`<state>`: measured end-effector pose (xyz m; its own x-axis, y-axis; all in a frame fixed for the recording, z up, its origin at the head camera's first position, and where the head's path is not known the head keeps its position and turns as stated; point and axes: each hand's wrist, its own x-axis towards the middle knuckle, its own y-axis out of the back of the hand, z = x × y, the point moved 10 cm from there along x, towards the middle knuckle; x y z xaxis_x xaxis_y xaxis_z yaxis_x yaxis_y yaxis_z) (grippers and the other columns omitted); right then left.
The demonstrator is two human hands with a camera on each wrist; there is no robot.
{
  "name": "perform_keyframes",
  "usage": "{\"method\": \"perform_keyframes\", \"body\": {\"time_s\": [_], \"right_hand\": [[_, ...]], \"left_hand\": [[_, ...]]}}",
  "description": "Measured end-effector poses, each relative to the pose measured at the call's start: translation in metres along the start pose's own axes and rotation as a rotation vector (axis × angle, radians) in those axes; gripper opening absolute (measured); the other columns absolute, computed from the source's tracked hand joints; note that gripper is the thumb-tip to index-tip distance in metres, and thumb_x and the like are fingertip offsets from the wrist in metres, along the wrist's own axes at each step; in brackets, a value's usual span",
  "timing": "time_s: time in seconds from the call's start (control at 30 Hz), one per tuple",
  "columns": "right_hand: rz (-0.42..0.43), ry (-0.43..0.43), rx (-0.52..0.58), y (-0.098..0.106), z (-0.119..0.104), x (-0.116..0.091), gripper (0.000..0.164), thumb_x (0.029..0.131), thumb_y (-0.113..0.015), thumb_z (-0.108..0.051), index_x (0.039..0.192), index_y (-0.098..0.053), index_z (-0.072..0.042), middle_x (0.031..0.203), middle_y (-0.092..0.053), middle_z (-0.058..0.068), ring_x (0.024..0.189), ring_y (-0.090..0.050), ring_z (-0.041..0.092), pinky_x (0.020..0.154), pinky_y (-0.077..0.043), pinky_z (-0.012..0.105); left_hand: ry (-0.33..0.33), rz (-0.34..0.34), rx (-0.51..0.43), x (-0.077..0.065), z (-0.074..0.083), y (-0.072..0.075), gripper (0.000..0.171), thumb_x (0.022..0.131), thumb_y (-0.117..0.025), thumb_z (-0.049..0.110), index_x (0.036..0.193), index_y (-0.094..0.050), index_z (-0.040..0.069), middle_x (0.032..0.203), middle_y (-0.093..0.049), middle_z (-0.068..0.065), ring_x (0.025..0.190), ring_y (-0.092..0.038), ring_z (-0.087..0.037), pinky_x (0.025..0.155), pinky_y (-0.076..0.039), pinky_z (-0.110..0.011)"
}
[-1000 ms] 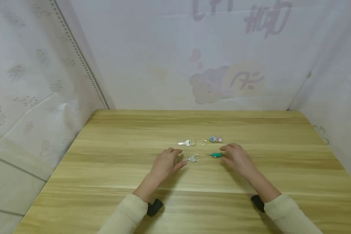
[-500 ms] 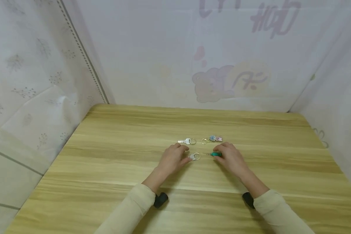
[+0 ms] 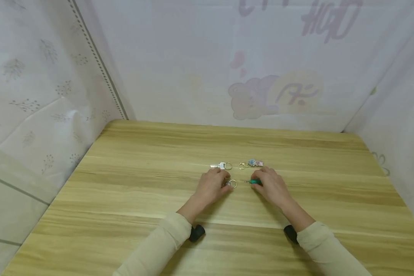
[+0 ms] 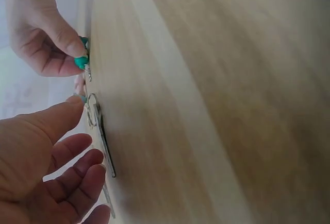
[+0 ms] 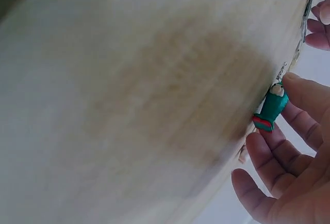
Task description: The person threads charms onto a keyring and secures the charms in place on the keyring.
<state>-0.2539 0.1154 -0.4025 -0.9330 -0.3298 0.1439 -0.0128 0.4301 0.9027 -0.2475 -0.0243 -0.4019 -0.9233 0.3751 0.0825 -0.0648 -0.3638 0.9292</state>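
Observation:
In the right wrist view, a green figure charm (image 5: 272,108) has a pale patch and a red band at its end, with a short chain on it. My right hand (image 3: 270,184) pinches this charm between thumb and forefinger, close over the table. My left hand (image 3: 211,187) is around the head of the nearer silver key, its fingers loosely bent and spread. Poking out past those fingertips is the key's split ring (image 3: 233,184). The key (image 4: 104,141) shows in the left wrist view, apart from the thumb. Its blade is hidden by my hand in the head view.
Behind my hands lie another silver key (image 3: 222,165) on a ring and a blue-and-pink figure charm (image 3: 255,163) with a gold clasp (image 3: 242,166). All rest on a wood-grain table (image 3: 151,153), with patterned cloth (image 3: 179,57) hanging behind it.
My right hand has moved left and taken the green charm between its fingers. My left hand has moved right, over the nearer key, covering most of it. The head view has shifted slightly.

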Motion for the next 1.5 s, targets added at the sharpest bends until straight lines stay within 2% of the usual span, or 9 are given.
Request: {"method": "perform_keyframes", "body": {"time_s": [0.4,0.73,1.0,1.27,1.5], "right_hand": [[-0.003,0.015,-0.040,-0.002,-0.002,0.003,0.012,0.077,-0.076,-0.009,0.079,-0.065,-0.013,0.088,-0.061,0.004,0.082,-0.053,0.024,0.063,-0.043,0.036],[-0.006,0.087,-0.080,-0.004,-0.008,0.008,0.015,0.075,-0.075,-0.007,0.075,-0.063,-0.015,0.082,-0.062,0.001,0.074,-0.052,0.021,0.056,-0.038,0.029],[-0.026,0.142,-0.056,-0.008,-0.009,0.009,0.017,0.074,-0.075,-0.003,0.075,-0.063,-0.014,0.077,-0.061,0.000,0.073,-0.051,0.017,0.060,-0.042,0.028],[-0.029,0.173,-0.056,-0.008,-0.010,0.008,0.019,0.075,-0.073,-0.002,0.074,-0.060,-0.015,0.076,-0.058,-0.002,0.074,-0.051,0.017,0.061,-0.042,0.028],[-0.004,0.223,-0.118,-0.007,-0.017,0.007,0.018,0.074,-0.074,-0.003,0.075,-0.061,-0.014,0.076,-0.057,-0.003,0.074,-0.052,0.015,0.060,-0.043,0.028]], "left_hand": [[0.029,0.014,-0.023,0.005,-0.001,-0.004,0.026,0.082,-0.072,0.033,0.100,-0.066,0.014,0.094,-0.060,-0.001,0.090,-0.057,-0.020,0.073,-0.045,-0.036],[0.056,0.005,-0.035,0.007,-0.003,-0.006,0.020,0.083,-0.071,0.030,0.095,-0.066,0.016,0.088,-0.057,0.003,0.085,-0.055,-0.017,0.071,-0.041,-0.035],[0.073,-0.016,-0.056,0.009,-0.003,-0.008,0.014,0.084,-0.069,0.032,0.086,-0.064,0.019,0.084,-0.055,0.005,0.081,-0.052,-0.015,0.071,-0.039,-0.034],[0.102,-0.015,-0.065,0.011,-0.005,-0.010,0.012,0.083,-0.071,0.028,0.078,-0.062,0.021,0.082,-0.055,0.006,0.081,-0.052,-0.014,0.069,-0.036,-0.033],[0.104,-0.011,-0.070,0.012,-0.006,-0.010,0.014,0.083,-0.072,0.026,0.074,-0.062,0.022,0.079,-0.054,0.007,0.080,-0.052,-0.013,0.068,-0.035,-0.032]]}}
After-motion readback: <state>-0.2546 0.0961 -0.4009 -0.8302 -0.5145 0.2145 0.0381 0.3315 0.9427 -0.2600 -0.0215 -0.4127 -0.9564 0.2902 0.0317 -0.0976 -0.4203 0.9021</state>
